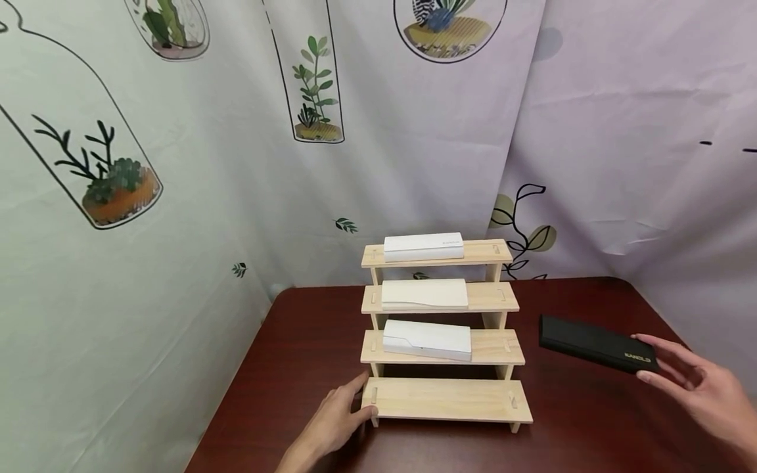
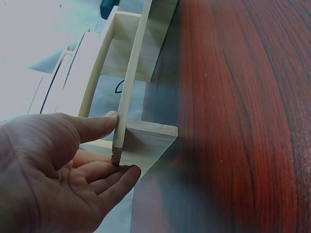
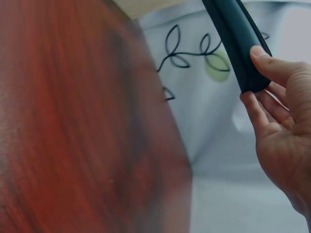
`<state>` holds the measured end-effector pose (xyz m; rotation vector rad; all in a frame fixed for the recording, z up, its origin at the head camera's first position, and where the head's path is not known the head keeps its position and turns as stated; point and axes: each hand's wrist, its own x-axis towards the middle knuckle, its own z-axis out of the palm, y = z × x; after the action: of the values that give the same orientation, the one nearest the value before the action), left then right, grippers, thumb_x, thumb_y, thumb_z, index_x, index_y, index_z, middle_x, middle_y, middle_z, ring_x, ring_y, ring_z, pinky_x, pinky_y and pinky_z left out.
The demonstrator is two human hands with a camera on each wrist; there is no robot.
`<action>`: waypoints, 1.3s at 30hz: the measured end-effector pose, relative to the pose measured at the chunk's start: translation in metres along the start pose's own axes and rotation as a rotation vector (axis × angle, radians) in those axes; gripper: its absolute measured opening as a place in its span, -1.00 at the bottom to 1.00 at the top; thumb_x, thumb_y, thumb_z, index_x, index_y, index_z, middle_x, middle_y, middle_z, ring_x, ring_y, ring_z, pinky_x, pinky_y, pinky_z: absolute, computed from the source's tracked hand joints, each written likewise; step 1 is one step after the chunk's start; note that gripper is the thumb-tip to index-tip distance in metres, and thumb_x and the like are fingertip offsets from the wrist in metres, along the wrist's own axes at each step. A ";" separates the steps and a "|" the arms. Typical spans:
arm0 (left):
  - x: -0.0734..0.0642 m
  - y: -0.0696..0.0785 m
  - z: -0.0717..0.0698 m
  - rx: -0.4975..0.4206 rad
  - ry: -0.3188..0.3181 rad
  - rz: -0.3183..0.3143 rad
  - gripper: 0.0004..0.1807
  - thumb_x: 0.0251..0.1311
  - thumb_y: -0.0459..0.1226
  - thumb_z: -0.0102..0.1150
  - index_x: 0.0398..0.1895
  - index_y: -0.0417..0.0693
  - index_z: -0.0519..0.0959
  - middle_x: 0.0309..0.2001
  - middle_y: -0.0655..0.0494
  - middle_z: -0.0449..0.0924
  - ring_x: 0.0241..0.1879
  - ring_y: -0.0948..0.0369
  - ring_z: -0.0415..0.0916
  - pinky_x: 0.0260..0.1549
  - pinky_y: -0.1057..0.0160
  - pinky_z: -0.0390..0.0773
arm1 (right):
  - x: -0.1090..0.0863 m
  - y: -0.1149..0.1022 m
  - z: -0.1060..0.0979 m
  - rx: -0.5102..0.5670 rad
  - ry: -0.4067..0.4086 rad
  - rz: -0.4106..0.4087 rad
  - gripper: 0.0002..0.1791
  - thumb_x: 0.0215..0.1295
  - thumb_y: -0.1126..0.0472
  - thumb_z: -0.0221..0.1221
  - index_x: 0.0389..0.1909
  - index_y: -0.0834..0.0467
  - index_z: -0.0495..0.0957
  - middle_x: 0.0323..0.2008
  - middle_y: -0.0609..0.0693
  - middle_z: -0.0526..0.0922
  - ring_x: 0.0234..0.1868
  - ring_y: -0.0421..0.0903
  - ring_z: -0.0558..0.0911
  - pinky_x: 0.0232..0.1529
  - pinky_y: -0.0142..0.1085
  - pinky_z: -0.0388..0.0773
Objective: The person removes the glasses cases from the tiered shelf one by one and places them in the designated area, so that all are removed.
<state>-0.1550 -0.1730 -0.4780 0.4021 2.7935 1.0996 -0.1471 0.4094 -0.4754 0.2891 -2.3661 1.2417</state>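
A four-step wooden display stand stands on the table. At the left end of its lowest step, my left hand pinches the board; the left wrist view shows the thumb on one face of the board and fingers at its end. Out to the right of the stand, my right hand grips one end of a black glasses case with gold lettering, held up over the table. White cases lie on the upper three steps: a top one, a middle one and a lower one.
The table has a dark red wood-grain top with rounded far corners. Pale cloth printed with plants in jars hangs behind it and along both sides. The stand's back is close to the cloth.
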 end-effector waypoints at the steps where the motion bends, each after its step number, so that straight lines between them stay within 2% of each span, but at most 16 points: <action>1: 0.000 0.000 0.000 0.004 0.002 0.002 -0.21 0.34 -0.19 0.46 0.54 -0.30 0.39 0.34 -0.17 0.60 0.29 -0.12 0.57 0.19 -0.25 0.55 | -0.001 0.004 0.002 -0.007 0.004 0.002 -0.30 0.29 0.54 0.39 0.46 0.28 0.48 0.21 -0.57 0.52 0.13 -0.69 0.48 0.01 -0.76 0.41; 11: 0.000 0.000 0.000 0.019 0.002 0.004 -0.22 0.33 -0.18 0.47 0.52 -0.31 0.40 0.34 -0.19 0.59 0.31 -0.14 0.54 0.20 -0.25 0.54 | -0.006 0.039 0.019 -0.057 -0.013 0.103 -0.29 0.32 0.34 0.46 0.48 0.19 0.49 0.14 -0.69 0.39 0.11 -0.81 0.33 -0.05 -0.78 0.42; 20: -0.001 0.000 0.000 0.014 0.001 0.000 -0.22 0.33 -0.18 0.47 0.52 -0.32 0.40 0.34 -0.19 0.59 0.29 -0.14 0.57 0.19 -0.25 0.55 | -0.007 0.057 0.029 -0.028 -0.038 0.145 -0.32 0.28 0.38 0.48 0.41 0.32 0.50 0.10 -0.73 0.33 0.02 -0.83 0.39 -0.11 -0.73 0.50; 26: -0.001 -0.001 0.000 0.007 0.004 -0.004 -0.22 0.33 -0.17 0.47 0.52 -0.30 0.41 0.34 -0.21 0.59 0.29 -0.16 0.57 0.18 -0.26 0.55 | -0.009 0.063 0.032 -0.006 -0.066 0.173 -0.32 0.29 0.37 0.47 0.42 0.29 0.51 0.07 -0.74 0.30 -0.02 -0.81 0.43 -0.13 -0.70 0.52; 31: 0.000 -0.002 0.001 0.003 0.003 -0.003 -0.21 0.32 -0.15 0.48 0.52 -0.30 0.41 0.34 -0.22 0.58 0.28 -0.17 0.57 0.18 -0.26 0.55 | -0.012 0.069 0.032 0.055 -0.102 0.192 -0.33 0.30 0.41 0.44 0.43 0.27 0.50 0.06 -0.76 0.34 -0.01 -0.78 0.47 -0.12 -0.68 0.54; 35: 0.001 -0.004 0.000 0.012 0.008 0.008 -0.21 0.30 -0.13 0.50 0.50 -0.29 0.44 0.34 -0.19 0.59 0.29 -0.17 0.56 0.18 -0.27 0.55 | -0.013 0.073 0.034 0.102 -0.122 0.181 -0.32 0.28 0.48 0.43 0.43 0.30 0.48 0.09 -0.72 0.40 0.04 -0.76 0.47 -0.08 -0.68 0.53; 39: 0.001 -0.006 -0.002 0.023 0.014 0.019 -0.21 0.27 -0.10 0.52 0.48 -0.25 0.47 0.32 -0.14 0.62 0.31 -0.17 0.54 0.19 -0.28 0.54 | -0.013 0.073 0.035 0.095 -0.123 0.172 -0.30 0.25 0.48 0.44 0.42 0.34 0.47 0.08 -0.71 0.39 0.05 -0.78 0.45 -0.07 -0.69 0.52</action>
<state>-0.1577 -0.1778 -0.4810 0.4264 2.8230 1.0788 -0.1738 0.4218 -0.5520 0.2004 -2.4837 1.4562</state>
